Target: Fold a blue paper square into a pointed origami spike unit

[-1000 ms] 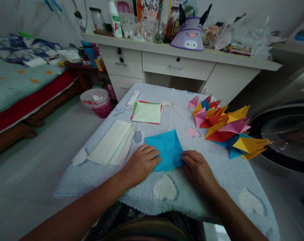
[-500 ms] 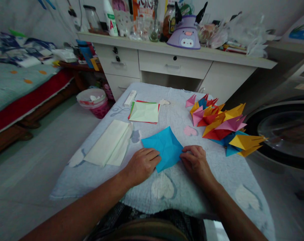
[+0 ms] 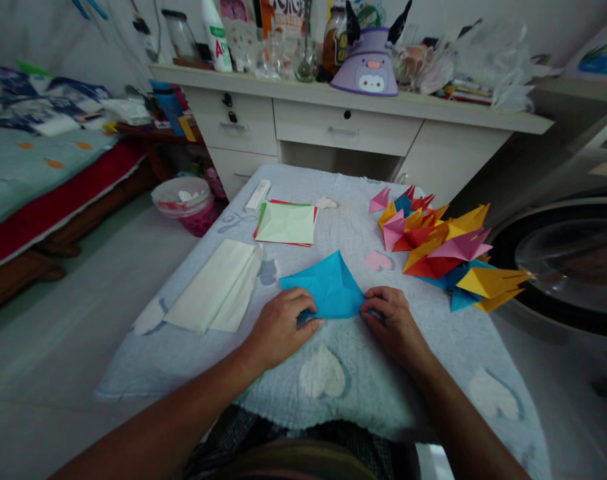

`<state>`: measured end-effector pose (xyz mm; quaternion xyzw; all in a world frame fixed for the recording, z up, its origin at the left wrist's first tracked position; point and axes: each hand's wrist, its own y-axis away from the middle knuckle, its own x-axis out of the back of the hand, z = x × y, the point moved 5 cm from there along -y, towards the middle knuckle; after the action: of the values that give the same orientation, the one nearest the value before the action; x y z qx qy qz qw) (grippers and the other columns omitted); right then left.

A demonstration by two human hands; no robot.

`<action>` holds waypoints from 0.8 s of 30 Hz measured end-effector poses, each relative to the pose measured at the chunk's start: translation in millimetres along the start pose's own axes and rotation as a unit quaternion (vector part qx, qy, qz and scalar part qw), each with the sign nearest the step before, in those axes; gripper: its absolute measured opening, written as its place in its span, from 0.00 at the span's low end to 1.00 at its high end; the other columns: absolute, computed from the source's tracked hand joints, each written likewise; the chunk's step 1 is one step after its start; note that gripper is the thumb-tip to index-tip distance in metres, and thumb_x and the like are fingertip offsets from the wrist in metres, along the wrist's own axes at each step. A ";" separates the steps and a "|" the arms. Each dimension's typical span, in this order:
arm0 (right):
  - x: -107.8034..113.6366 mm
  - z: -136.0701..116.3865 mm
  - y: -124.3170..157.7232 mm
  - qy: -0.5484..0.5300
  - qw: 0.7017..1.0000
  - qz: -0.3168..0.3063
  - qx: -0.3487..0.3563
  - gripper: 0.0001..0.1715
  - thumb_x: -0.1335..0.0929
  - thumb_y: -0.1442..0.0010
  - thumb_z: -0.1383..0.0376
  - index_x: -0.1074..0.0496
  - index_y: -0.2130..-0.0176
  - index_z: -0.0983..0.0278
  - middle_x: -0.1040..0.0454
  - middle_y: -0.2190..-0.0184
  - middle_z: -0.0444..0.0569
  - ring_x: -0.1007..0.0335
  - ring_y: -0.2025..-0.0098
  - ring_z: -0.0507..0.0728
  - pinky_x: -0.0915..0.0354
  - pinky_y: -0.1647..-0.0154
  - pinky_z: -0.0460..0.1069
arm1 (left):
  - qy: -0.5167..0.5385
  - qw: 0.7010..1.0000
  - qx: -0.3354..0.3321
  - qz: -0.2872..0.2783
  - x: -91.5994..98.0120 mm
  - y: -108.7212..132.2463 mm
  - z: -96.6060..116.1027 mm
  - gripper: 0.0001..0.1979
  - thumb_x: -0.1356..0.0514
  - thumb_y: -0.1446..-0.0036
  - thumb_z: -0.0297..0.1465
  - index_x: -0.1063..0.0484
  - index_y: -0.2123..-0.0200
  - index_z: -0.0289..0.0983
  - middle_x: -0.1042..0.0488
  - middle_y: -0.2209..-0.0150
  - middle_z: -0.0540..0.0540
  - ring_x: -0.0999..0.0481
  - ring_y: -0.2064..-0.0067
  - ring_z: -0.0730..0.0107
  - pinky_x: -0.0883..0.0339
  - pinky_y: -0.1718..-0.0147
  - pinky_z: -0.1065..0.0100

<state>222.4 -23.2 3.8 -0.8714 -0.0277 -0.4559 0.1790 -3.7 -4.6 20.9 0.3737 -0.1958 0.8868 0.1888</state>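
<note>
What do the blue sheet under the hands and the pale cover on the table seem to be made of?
Blue sheet: thin matte paper, probably origami paper; it holds sharp straight creases and flat facets.
Table cover: soft cloth, likely a terry towel; its surface looks nubby and fuzzy, without shine, and its near edge hangs limp over the table.

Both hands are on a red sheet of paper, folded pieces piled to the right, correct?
No. In the head view the sheet that the left hand and right hand touch is blue, not red; the folded pile is to the right.
</note>
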 end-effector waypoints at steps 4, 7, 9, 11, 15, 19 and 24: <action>0.4 -1.6 -1.0 0.002 1.000 -0.015 -0.015 0.06 0.32 0.41 0.67 0.23 0.66 0.59 0.27 0.56 0.51 0.35 0.51 0.63 0.40 0.49 0.60 | 0.022 0.998 0.053 -0.011 -1.4 -3.2 1.0 0.06 0.39 0.40 0.33 0.25 0.66 0.37 0.26 0.61 0.45 0.26 0.56 0.62 0.33 0.56 0.60; 0.6 -1.9 -1.8 0.002 0.999 -0.022 -0.027 0.06 0.32 0.41 0.67 0.24 0.67 0.59 0.27 0.55 0.51 0.35 0.50 0.63 0.41 0.49 0.60 | 0.040 0.997 0.071 -0.007 -2.9 -2.9 -2.8 0.07 0.40 0.40 0.32 0.27 0.70 0.36 0.28 0.61 0.45 0.27 0.56 0.62 0.34 0.55 0.61; 0.2 -1.9 -2.3 0.001 0.999 -0.026 -0.033 0.06 0.33 0.40 0.67 0.24 0.67 0.59 0.28 0.55 0.51 0.36 0.50 0.63 0.42 0.48 0.60 | 0.047 0.996 0.078 0.006 -3.6 -2.4 -6.1 0.09 0.40 0.41 0.31 0.30 0.73 0.36 0.30 0.62 0.46 0.28 0.57 0.63 0.34 0.55 0.61; -0.1 -2.0 -2.8 -0.002 0.999 -0.027 -0.037 0.06 0.33 0.40 0.67 0.25 0.67 0.59 0.28 0.55 0.51 0.36 0.50 0.63 0.42 0.48 0.60 | 0.043 0.995 0.085 0.026 -3.6 -1.8 -9.0 0.10 0.39 0.42 0.30 0.33 0.75 0.36 0.31 0.63 0.46 0.29 0.57 0.63 0.35 0.56 0.62; -0.3 -2.6 -4.1 -0.005 0.998 -0.031 -0.047 0.06 0.33 0.41 0.66 0.25 0.67 0.60 0.28 0.54 0.52 0.36 0.50 0.64 0.43 0.48 0.61 | 0.006 0.996 0.075 0.048 -4.4 -0.9 -9.1 0.11 0.38 0.44 0.29 0.35 0.76 0.37 0.32 0.63 0.46 0.31 0.56 0.62 0.36 0.54 0.60; -0.3 -3.0 -5.4 -0.002 0.998 -0.032 -0.055 0.05 0.32 0.42 0.65 0.24 0.67 0.60 0.28 0.54 0.52 0.36 0.50 0.64 0.43 0.48 0.61 | -0.020 0.996 0.067 0.046 -5.5 -1.0 -6.4 0.08 0.37 0.46 0.28 0.33 0.75 0.37 0.32 0.62 0.45 0.31 0.55 0.60 0.36 0.53 0.58; -1.5 -2.4 -5.9 0.001 0.998 -0.032 -0.050 0.06 0.33 0.41 0.65 0.24 0.67 0.59 0.29 0.54 0.52 0.36 0.50 0.63 0.43 0.48 0.61 | -0.019 0.996 0.065 0.050 -4.6 -0.2 -5.6 0.08 0.38 0.45 0.28 0.33 0.75 0.37 0.31 0.62 0.45 0.31 0.56 0.60 0.35 0.53 0.57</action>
<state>218.4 -18.3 5.5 -0.8775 -0.0320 -0.4631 0.1204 -3.9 -2.5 14.0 0.3915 -0.1595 0.8988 0.1157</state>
